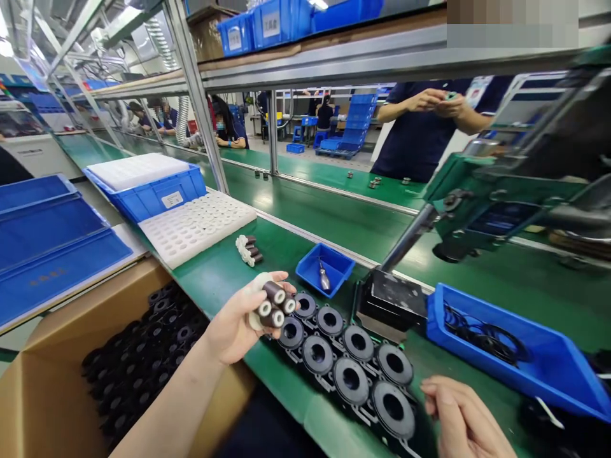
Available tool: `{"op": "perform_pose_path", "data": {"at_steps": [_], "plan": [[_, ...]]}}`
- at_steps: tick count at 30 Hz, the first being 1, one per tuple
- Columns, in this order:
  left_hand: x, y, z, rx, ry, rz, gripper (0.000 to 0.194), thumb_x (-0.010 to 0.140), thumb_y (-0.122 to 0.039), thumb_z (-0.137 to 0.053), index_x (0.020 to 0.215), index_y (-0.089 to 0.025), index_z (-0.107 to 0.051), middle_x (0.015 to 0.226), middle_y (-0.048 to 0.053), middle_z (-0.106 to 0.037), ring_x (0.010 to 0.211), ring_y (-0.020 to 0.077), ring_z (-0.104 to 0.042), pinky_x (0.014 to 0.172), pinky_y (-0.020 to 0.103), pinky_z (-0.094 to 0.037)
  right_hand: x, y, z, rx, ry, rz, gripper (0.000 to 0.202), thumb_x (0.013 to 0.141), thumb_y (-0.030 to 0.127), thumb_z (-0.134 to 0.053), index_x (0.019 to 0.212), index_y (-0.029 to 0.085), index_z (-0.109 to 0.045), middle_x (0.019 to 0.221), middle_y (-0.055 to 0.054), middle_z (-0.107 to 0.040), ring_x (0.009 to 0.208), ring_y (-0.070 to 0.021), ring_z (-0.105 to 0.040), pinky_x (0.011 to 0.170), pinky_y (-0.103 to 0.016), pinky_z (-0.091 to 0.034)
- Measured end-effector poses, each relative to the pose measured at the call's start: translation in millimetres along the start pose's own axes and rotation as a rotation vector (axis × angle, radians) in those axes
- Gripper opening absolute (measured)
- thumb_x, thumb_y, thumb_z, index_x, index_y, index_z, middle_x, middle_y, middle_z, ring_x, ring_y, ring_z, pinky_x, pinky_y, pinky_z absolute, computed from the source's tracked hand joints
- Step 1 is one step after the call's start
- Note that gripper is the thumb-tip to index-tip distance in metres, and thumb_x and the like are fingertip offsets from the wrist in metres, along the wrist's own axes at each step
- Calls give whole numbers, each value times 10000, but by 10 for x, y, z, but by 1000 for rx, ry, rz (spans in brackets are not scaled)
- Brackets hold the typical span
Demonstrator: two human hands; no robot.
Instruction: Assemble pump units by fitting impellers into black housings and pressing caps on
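Several dark brown cylinders with white ringed ends point(273, 292) sit in my left hand point(238, 318), whose fingers wrap around them above the bench edge. Beside that hand lie black round parts with ring-shaped tops point(351, 380), set in two rows on the green bench. To the right of these rows, my right hand point(458, 407) is closed with its fingertips together near the last parts; whatever it may hold is too small to make out. More brown and white cylinders point(249, 250) lie on the bench behind my left hand.
A small blue tray point(305, 270) holds a screwdriver. Blue bin point(520, 343) contains black cable. A green machine point(496, 203) stands at right. White foam tray point(191, 232) lies at left, above a cardboard box point(42, 388) of black parts. A person stands across the bench.
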State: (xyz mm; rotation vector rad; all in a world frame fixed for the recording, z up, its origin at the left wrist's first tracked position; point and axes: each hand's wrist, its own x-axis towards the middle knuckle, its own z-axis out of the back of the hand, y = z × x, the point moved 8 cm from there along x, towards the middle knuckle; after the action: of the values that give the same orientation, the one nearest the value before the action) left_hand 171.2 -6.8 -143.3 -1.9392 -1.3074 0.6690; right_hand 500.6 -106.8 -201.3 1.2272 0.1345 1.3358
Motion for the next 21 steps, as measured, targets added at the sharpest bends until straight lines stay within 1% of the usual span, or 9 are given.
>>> {"op": "perform_pose_path", "data": {"at_steps": [2,4,8,12,15,17,19,21], "plan": [[-54,60,-99,138,24,-23,476,812,-303,-752,1264,-229,-625,1219,107,-619,933,243,-680,585,271,-615,-6,54,20,23,-11,48,280,960,291,-543,715,188,-631,809,-51,-627,761,-159,-616,698,-271,-464],[-91,144,-179,232,38,-10,533,767,-315,-814,1263,-247,-629,1224,97,-609,844,205,-669,615,300,-627,-16,74,30,45,-11,66,262,961,264,-541,729,186,-634,813,-46,-625,749,-151,-614,682,-265,-463],[-125,311,-279,329,38,40,660,658,-272,-908,1260,-256,-638,1199,80,-616,841,189,-662,704,320,-636,-45,149,41,64,-3,83,231,967,233,-531,770,182,-640,823,-46,-623,755,-153,-612,692,-273,-464],[-141,449,-354,386,32,115,741,646,-225,-915,1314,-257,-596,1121,61,-652,747,156,-681,711,294,-614,-65,233,30,67,20,125,219,971,192,-517,783,179,-629,837,-48,-620,789,-153,-606,729,-283,-468],[-159,499,-438,420,40,157,763,661,-224,-905,1342,-243,-563,1066,45,-668,714,147,-687,703,291,-605,-63,308,14,80,36,178,184,965,158,-520,818,180,-628,848,-49,-617,810,-155,-603,743,-291,-472],[-177,521,-505,450,62,183,757,682,-236,-892,1354,-232,-543,1042,35,-672,684,132,-678,695,291,-599,-58,380,-3,120,63,186,143,964,149,-523,878,185,-632,892,-55,-616,835,-156,-606,755,-296,-480],[-198,535,-563,481,84,196,741,692,-253,-884,1346,-222,-536,1057,34,-669,679,119,-659,674,286,-595,-54,476,-33,197,122,143,114,968,160,-526,994,201,-630,995,-65,-601,831,-143,-603,750,-294,-489],[-217,551,-615,516,105,201,733,679,-272,-888,1322,-216,-541,1073,36,-663,708,125,-641,639,280,-590,-62,621,-86,310,221,74,186,976,189,-530,1143,236,-596,1114,-75,-557,810,-123,-599,732,-287,-499]]}}
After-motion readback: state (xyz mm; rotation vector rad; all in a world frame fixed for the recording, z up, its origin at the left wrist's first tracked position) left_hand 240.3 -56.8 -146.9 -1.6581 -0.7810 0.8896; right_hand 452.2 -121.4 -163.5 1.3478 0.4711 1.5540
